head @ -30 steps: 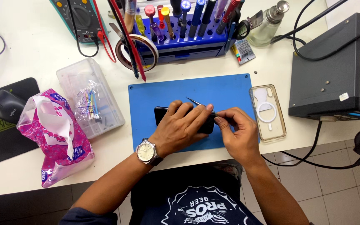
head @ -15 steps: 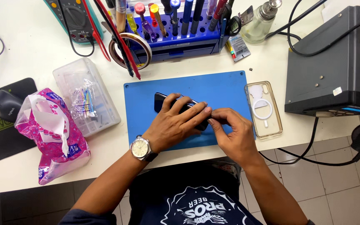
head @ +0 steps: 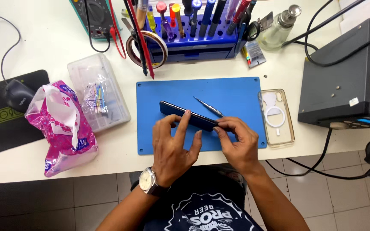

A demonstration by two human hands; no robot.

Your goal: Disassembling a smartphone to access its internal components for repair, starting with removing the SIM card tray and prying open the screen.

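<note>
Nearest to me, my left hand (head: 174,143), with a round-faced metal wristwatch (head: 147,182) at the wrist, lay over the near edge of a dark slab-shaped smartphone (head: 185,114), its fingers spread and pressing to steady it. My right hand (head: 236,143) pinched the phone's right end between thumb and fingertips; I could not tell whether anything small was caught in that pinch. The phone stood tipped up on its long edge, slanting across the middle of the blue rectangular rubber work mat (head: 236,92).

Just beyond the phone, a thin pointed metal pick (head: 208,107) lay loose on the mat, touched by neither hand. To the right, partly off the mat, sat a clear plastic phone case with a white ring inside (head: 277,117), empty, so I judged the phone was already out of its case while its body looked closed and whole, with the opening not yet done.

Farther left stood a clear plastic parts box (head: 99,96) and a pink and white plastic bag (head: 61,128). At the far edge were a blue tool rack full of screwdrivers (head: 193,40) and a roll of brown tape (head: 148,47), and to the right a dark grey metal box-shaped unit (head: 343,72).
</note>
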